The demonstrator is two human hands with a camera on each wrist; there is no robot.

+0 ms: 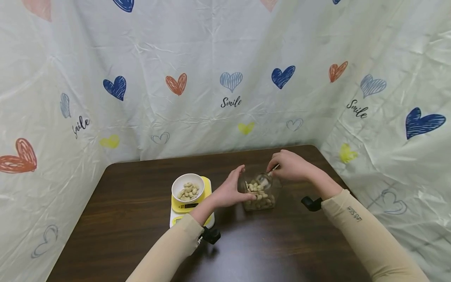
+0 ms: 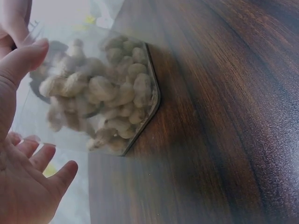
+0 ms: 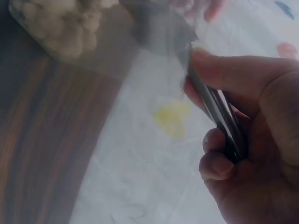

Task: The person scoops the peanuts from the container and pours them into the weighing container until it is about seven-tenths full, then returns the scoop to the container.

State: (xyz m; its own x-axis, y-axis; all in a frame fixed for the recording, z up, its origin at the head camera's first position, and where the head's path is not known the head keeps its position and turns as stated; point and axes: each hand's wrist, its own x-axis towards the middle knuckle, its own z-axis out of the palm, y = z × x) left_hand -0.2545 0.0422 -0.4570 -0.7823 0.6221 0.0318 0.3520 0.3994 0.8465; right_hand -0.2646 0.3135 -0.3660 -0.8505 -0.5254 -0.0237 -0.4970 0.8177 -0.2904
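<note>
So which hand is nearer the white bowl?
Left. The left hand is right of the white bowl, at the clear container; the right hand, gripping the scoop, is farther right.

The cloth bears the word "Smile" in black script three times in the head view: level at the centre, slanting upward among folds on the left, and slanting downward on the right, each beneath a printed blue heart. Dark lettering also runs along the right sleeve near the cuff, apparently starting "Let's", the rest too small to read surely. On the scale, the dark strip's marks and the partly covered display are too small to read.
</note>
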